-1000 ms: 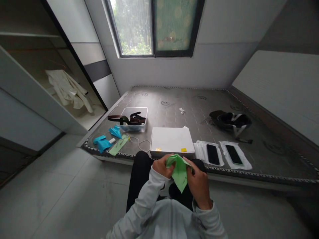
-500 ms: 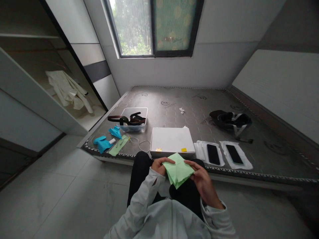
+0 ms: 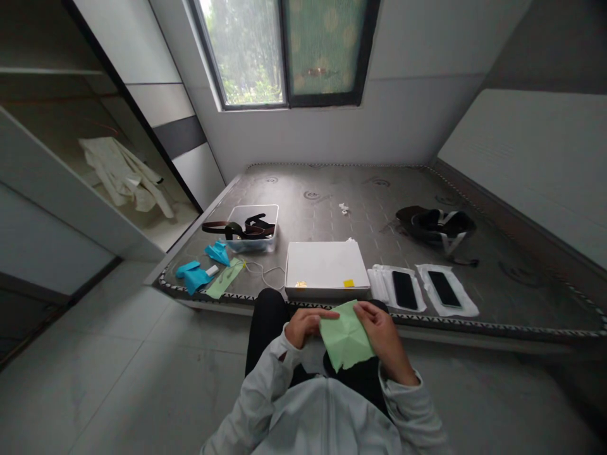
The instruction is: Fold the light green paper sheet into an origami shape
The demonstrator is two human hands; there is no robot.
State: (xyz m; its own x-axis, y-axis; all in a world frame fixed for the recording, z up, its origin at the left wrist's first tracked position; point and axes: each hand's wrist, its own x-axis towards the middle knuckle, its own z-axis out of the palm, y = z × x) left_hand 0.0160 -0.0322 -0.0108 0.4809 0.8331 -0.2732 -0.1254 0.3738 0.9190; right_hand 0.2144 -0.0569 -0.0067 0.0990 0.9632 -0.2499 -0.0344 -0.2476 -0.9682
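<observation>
A creased green paper (image 3: 348, 344) is at the lower centre of the frame. The left hand (image 3: 306, 327) pinches its upper-left edge; the right hand (image 3: 383, 333) grips its upper-right side. Beyond, at centre, a white box (image 3: 327, 264) lies on a grey mattress (image 3: 308, 218), with 2 phones (image 3: 404, 291) to its right.

Green sheet (image 3: 347, 338): paper by my remote view, matt, creased. Blue folded pieces (image 3: 195, 278): paper-like, matt. Flat box (image 3: 326, 262): I read white card, smooth. Tub (image 3: 263, 246): clear plastic, glossy. Belts (image 3: 215, 227): leather-like, low sheen. Phone screens (image 3: 404, 290): glassy, black. Mattress cover (image 3: 303, 221): grey, patterned, softly shiny; fibre I cannot tell. Jacket (image 3: 327, 423): cloth, matt. Floor (image 3: 118, 354): smooth tile, faint gloss.
</observation>
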